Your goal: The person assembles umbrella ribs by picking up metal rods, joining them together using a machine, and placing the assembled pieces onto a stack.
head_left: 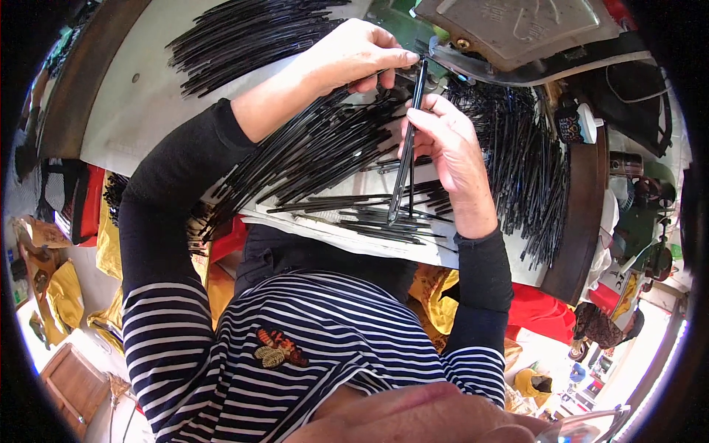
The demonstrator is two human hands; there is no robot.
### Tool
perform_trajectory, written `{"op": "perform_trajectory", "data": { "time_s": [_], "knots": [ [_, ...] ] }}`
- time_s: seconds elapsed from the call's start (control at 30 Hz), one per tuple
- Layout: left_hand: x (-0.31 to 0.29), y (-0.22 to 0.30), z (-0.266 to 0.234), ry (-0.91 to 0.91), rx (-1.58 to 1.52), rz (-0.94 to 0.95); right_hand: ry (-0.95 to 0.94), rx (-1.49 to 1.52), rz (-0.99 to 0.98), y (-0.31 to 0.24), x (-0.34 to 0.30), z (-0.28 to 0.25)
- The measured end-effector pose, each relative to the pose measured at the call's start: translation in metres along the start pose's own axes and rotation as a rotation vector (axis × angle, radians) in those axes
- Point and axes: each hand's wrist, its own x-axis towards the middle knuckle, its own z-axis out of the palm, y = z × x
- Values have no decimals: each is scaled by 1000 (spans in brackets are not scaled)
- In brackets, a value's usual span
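Note:
My right hand (450, 144) is closed around a few thin black rods (401, 177), held upright in the picture, their lower ends over the table's near edge. My left hand (362, 59) is closed in a pinch beside the upper ends of these rods. What sits between its fingertips is too small to make out. Just beyond the fingertips stands a green machine (399, 22) with a grey metal cover (509, 26). Loose black rods (317, 151) lie under my left forearm, and a dense pile of them (509, 162) is right of my right hand.
Another bundle of black rods (244, 37) lies at the far left of the white table (133, 111). Dark wooden edging (580, 221) bounds the table at the right. A small dark container with a white top (580, 122) stands there. Yellow bags (66, 295) are on the floor.

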Motion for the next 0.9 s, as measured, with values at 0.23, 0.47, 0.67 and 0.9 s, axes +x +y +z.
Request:
{"op": "perform_trajectory", "data": {
  "time_s": [0.23,0.47,0.67,0.9],
  "knots": [
    [-1,3,1,-4,-38,12,32,44,-71,2,3,2],
    [-6,6,-3,-136,-217,9,109,38,-92,-6,0,6],
    [-6,4,2,-206,-260,-48,59,32,-111,-5,4,4],
    [-6,2,5,-175,-237,-21,82,13,-143,-4,5,3]
  ]
}}
